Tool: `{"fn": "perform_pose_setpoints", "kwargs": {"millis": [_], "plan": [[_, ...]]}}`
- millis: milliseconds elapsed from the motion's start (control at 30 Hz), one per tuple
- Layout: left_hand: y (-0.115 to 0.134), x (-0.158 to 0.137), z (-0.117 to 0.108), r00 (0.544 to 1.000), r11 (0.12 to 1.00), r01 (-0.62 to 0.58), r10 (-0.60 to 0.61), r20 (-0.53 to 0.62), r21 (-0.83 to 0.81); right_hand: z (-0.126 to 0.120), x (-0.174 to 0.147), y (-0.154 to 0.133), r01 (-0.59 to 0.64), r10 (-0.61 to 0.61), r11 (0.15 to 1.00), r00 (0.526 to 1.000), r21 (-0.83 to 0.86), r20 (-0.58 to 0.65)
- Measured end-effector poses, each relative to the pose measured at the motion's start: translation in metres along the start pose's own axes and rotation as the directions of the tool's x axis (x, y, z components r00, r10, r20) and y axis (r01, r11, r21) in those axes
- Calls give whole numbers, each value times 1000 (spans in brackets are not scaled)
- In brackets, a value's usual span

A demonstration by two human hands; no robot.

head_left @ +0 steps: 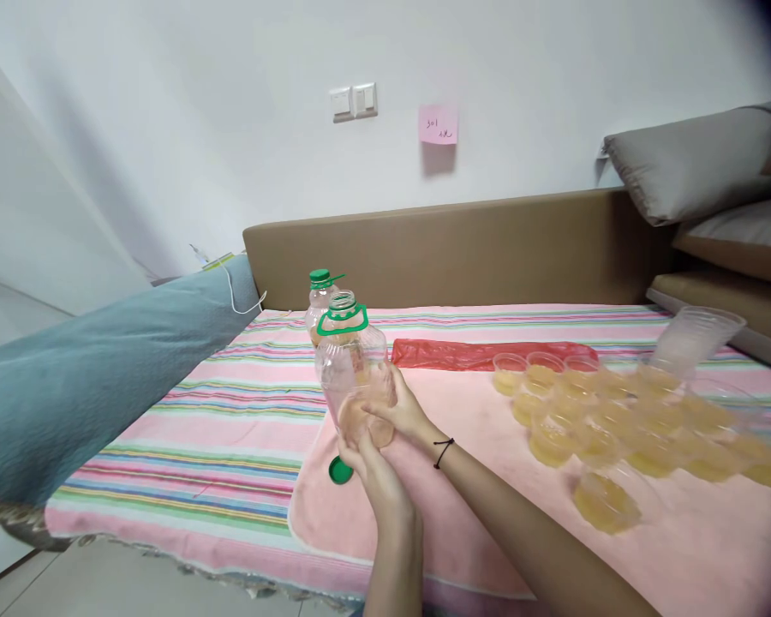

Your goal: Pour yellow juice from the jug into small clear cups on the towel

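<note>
Between my two hands is a large clear plastic bottle (353, 368) with a green carry ring at its neck and an uncapped mouth. My left hand (366, 458) supports it low down, near the base. On its right side, my right hand (402, 407) wraps the lower body; a thin black cord circles that wrist. The bottle looks empty or nearly so. Just below it, a green cap (340, 470) lies on the pink cloth (463, 497). Behind it stands a second bottle (319, 296) with its green cap on, partly hidden by the first.
Several clear cups of yellow liquid (607, 420) stand in rows on the right, with a tilted stack of cups (697, 338) behind. A red plastic bag (463, 354) lies flat along the back. Cushions (694, 158) sit at the far right, and a brown headboard (450, 248) borders the bed.
</note>
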State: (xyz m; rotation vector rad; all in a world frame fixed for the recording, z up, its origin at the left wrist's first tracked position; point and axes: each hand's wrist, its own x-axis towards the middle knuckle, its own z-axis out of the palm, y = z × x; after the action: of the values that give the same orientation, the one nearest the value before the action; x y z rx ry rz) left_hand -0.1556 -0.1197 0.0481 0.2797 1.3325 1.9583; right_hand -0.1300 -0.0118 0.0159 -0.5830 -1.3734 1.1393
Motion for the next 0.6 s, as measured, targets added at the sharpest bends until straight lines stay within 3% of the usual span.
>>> {"fn": "perform_pose_setpoints", "kwargs": {"millis": [133, 267, 400, 433, 533, 600], "plan": [[4, -12, 5, 989, 983, -147, 143, 35, 112, -16, -7, -29, 2, 6, 983, 999, -183, 41], [4, -20, 9, 957, 945, -291, 290, 32, 151, -56, -34, -96, 119, -106, 916, 993, -383, 54], [-4, -33, 13, 882, 867, -470, 452, 134, 165, -124, -86, -176, 187, -250, 767, 968, -614, -17], [-6, -38, 15, 861, 845, -505, 478, 176, 175, -143, -101, -190, 202, -312, 660, 950, -724, -20], [-15, -56, 24, 823, 825, -534, 458, 335, 184, -203, -145, -208, 144, -411, 446, 910, -883, -59], [-24, -69, 32, 797, 841, -509, 380, 470, 183, -239, -169, -201, 57, -399, 411, 909, -910, -123]]}}
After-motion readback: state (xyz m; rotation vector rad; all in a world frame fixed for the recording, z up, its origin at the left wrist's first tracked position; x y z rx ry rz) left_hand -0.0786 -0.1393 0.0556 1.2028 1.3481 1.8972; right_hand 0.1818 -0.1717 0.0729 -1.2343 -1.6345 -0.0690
